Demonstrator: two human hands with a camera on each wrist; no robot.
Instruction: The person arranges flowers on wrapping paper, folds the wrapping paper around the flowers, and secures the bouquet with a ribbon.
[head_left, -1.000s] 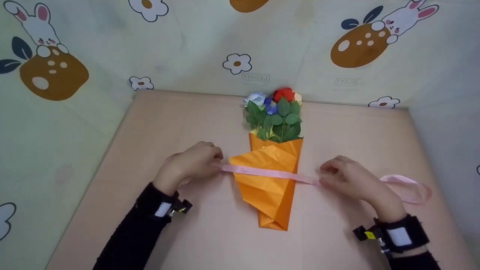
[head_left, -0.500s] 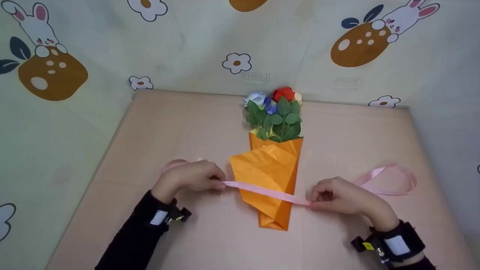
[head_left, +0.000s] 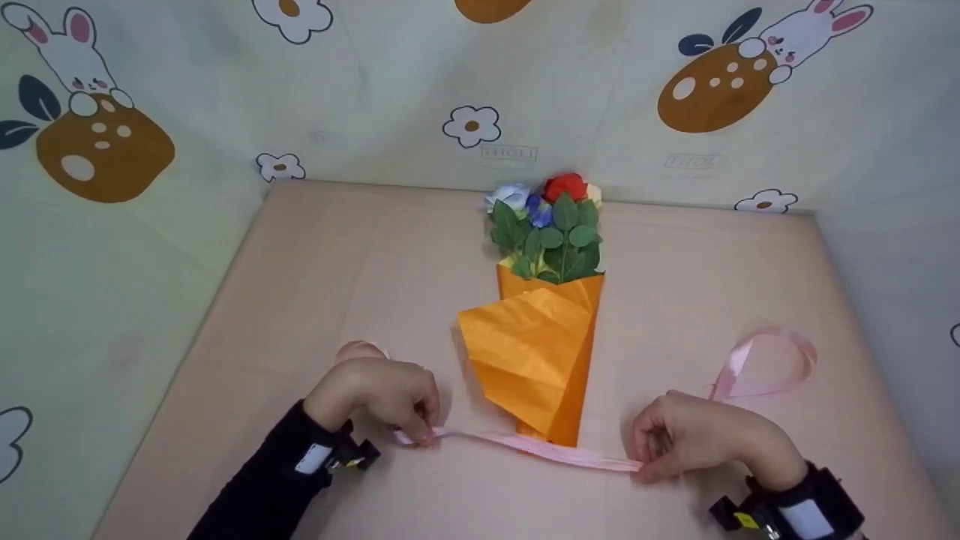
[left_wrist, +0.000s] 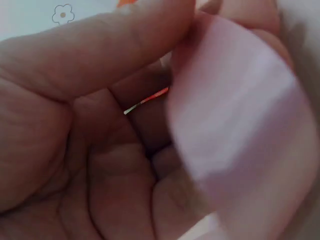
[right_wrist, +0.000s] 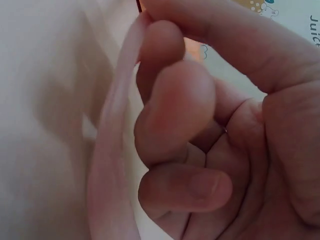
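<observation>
A pink ribbon (head_left: pixel 555 452) stretches between both hands, across the bottom end of a flower bouquet wrapped in orange paper (head_left: pixel 525 345). My left hand (head_left: pixel 390 397) pinches it between thumb and fingers, left of the wrapping. On the other side my right hand (head_left: pixel 697 435) pinches the ribbon too, with its remaining fingers curled. In the left wrist view a wide, blurred stretch of ribbon (left_wrist: pixel 235 110) hangs from the thumb. The right wrist view shows the ribbon (right_wrist: pixel 112 165) trailing down beside the fingers. Red, blue and pale flowers (head_left: pixel 566 187) with green leaves top the bouquet.
Beyond the right hand a loose ribbon loop (head_left: pixel 806 360) lies on the light brown tabletop (head_left: pixel 337 247). Another small loop (head_left: pixel 360 349) shows behind the left hand. A patterned cloth (head_left: pixel 375 90) with rabbits and flowers rises behind the table.
Both hands have moved the ribbon down toward me, from across the middle of the orange paper to its bottom end. The bouquet has stayed in place.
</observation>
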